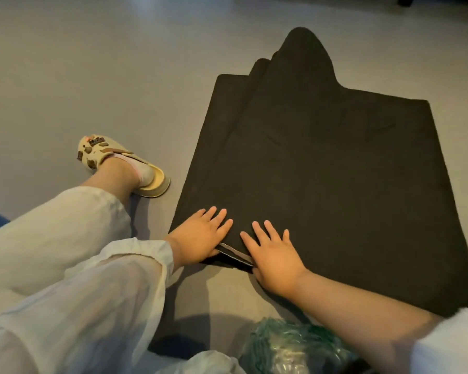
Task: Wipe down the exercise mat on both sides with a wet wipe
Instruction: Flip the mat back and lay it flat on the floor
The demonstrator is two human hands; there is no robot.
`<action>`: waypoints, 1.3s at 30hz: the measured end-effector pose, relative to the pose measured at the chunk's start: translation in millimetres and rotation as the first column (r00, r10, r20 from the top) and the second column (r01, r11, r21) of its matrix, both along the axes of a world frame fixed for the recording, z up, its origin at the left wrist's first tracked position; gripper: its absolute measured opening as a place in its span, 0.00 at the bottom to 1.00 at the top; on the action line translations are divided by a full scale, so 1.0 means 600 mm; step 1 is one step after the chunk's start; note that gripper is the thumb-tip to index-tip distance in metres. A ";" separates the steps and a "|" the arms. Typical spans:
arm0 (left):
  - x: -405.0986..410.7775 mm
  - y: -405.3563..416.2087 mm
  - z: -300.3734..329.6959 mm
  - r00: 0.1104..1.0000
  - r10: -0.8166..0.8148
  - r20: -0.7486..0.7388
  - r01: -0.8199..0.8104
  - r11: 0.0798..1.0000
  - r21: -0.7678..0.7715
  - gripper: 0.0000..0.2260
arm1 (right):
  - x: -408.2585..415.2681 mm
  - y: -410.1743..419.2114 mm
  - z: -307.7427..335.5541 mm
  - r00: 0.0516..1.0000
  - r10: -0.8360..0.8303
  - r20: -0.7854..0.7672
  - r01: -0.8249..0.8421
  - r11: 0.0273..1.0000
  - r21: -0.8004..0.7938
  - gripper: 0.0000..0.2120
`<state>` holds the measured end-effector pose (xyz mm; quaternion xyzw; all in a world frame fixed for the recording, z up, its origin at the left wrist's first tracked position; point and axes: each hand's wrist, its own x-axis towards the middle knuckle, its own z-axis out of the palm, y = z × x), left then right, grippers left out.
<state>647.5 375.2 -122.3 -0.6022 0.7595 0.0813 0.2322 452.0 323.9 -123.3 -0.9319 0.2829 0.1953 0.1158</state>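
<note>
A grey floor point(92, 63) fills the view, and everything rests on it. One black exercise mat point(335, 171) lies on the floor to the right, spread mostly flat, with its far part bunched up into a raised hump and a fold running down its left side. At the near left corner the mat is doubled over, so a pale strip of edge shows between the layers.

One leg in a light trouser point(52, 238) stretches in from the lower left, ending in one foot wearing a cream sandal point(135, 168) with brown decorations, just beside the mat's left edge.

Two hands press on the mat's near corner. The left hand point(200, 236) lies flat on top, fingers point(222, 214) straight and spread apart, holding nothing. The right hand point(273, 255) lies flat just beside it, fingers point(270, 230) also straight and apart, with the pale strip between the two hands.

At the bottom edge sits one crumpled green plastic bag point(289, 346); what is in it cannot be told. Beside it is one pale, translucent piece of plastic point(208, 363), partly cut off by the frame.
</note>
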 end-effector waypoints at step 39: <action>-0.008 -0.014 0.037 0.922 0.056 -0.382 -0.122 0.981 -0.151 0.16 | 0.029 0.000 -0.006 0.928 -0.148 0.342 0.173 0.984 -0.044 0.20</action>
